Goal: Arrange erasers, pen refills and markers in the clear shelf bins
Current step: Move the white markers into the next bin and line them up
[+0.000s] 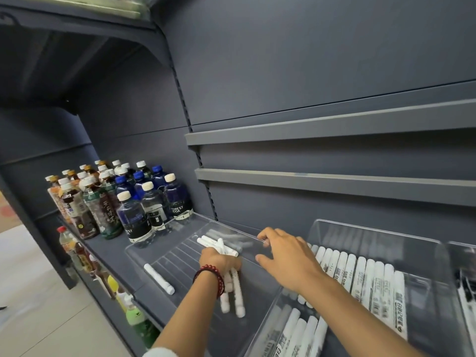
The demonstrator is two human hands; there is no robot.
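Observation:
A clear shelf bin (164, 253) sits on the dark shelf with one loose white marker (159, 278) lying near its left front. Inside this bin my left hand (219, 261), with a red bead bracelet on the wrist, grips a bundle of several white markers (233, 292) whose ends stick out both sides of the fist. My right hand (286, 256) rests on the clear wall between this bin and the bin to its right (373, 233), fingers curled over the rim. That right bin holds a neat row of white markers (365, 279).
Drink bottles (134, 210) stand in rows on the shelf left of the bins. More bottles (77, 253) fill the shelf below. Another clear bin (463, 266) sits at the far right. Two grey rails (334, 181) cross the back panel above.

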